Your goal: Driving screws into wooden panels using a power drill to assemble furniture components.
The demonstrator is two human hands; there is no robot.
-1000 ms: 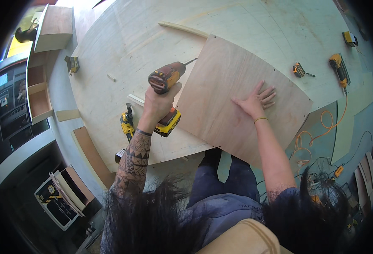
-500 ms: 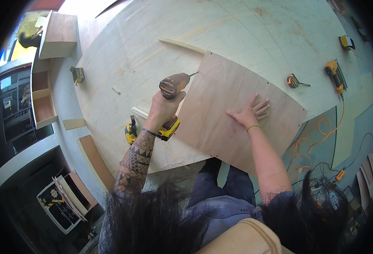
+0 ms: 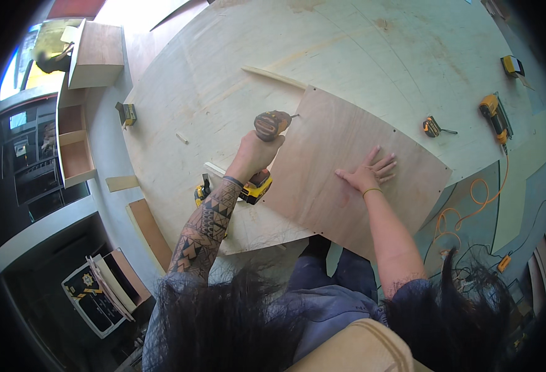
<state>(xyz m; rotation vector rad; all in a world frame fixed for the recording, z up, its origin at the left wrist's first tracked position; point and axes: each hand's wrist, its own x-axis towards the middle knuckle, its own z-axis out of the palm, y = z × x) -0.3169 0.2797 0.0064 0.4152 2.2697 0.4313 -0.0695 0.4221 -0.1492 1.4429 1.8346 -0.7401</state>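
Drill [image 3: 271, 126], centre of frame: grasped in left hand [image 3: 256, 155]; bit [image 3: 294, 116] best held square to panel [image 3: 328, 149], contact unclear. Right hand [image 3: 367, 177], right of centre: spread flat on panel, grasping nothing; firm, even pressure advisable. Panel, centre to right: pinkish-brown, faintly grained, dark-dotted near its edges

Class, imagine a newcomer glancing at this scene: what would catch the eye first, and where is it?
Probably the power drill with its yellow battery, gripped in the left hand near the middle of the view, its bit at the left edge of the light-brown wooden panel. Next comes that panel, with the right hand spread flat on it. Farther right, an orange hose loops down from a yellow-and-black power tool.
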